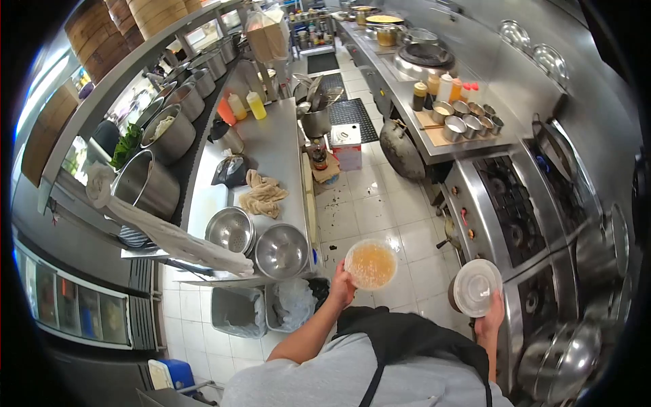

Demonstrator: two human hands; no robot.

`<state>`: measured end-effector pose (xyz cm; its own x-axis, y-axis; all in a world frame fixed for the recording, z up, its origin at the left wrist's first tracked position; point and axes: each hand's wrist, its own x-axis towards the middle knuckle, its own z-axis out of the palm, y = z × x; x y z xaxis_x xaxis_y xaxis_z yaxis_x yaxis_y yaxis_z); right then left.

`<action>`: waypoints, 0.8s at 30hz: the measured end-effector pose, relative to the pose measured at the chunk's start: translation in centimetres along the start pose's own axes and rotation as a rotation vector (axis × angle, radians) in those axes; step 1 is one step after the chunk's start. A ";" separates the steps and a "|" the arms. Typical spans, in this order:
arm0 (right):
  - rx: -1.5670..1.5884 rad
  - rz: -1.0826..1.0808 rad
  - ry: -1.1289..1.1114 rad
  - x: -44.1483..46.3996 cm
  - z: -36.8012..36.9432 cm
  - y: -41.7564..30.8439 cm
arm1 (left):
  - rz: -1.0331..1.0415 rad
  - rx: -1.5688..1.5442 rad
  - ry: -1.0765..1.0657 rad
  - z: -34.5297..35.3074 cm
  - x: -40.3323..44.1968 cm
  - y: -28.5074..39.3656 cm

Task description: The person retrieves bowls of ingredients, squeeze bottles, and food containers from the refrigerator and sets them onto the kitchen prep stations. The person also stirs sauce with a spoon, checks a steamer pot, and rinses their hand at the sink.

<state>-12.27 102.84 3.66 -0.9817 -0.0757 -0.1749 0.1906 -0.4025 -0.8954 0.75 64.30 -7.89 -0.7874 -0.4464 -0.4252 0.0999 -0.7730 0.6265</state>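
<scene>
My left hand (342,287) is closed on the near left rim of a round clear plastic tub (371,264), which holds something pale orange and wet-looking. The tub is above the tiled floor in front of my apron. On the right, my right hand (491,317) grips a second round tub (477,287) with a whitish translucent lid on top. A brownish side shows under that lid, but I cannot make out the contents. The two tubs are well apart, and the right one is beside the stove front.
A steel counter (271,159) on the left carries a colander (230,229), a steel bowl (281,251) and a cloth (263,195). Lined bins (239,312) stand below. A gas stove (498,197) runs along the right. A white box (347,146) stands on the aisle floor.
</scene>
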 end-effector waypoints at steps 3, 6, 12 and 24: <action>-0.037 0.032 0.019 4.6 -1.0 0.7 | 0.083 -0.045 -0.009 3.7 5.1 2.0; -0.031 0.064 -0.024 10.7 0.2 1.7 | 0.174 -0.041 -0.027 6.8 10.3 4.6; 0.012 0.187 -0.195 24.2 5.9 5.0 | 0.273 -0.033 0.149 11.5 17.9 10.0; -0.025 0.431 -0.710 45.1 29.6 12.1 | 0.519 -0.147 0.503 8.2 28.3 19.4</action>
<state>-54.27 67.59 -2.97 -0.5890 -0.7799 -0.2118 0.5419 -0.1867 -0.8195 -24.64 40.33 -2.38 -0.2461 -0.8966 -0.3681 0.4924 -0.4428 0.7493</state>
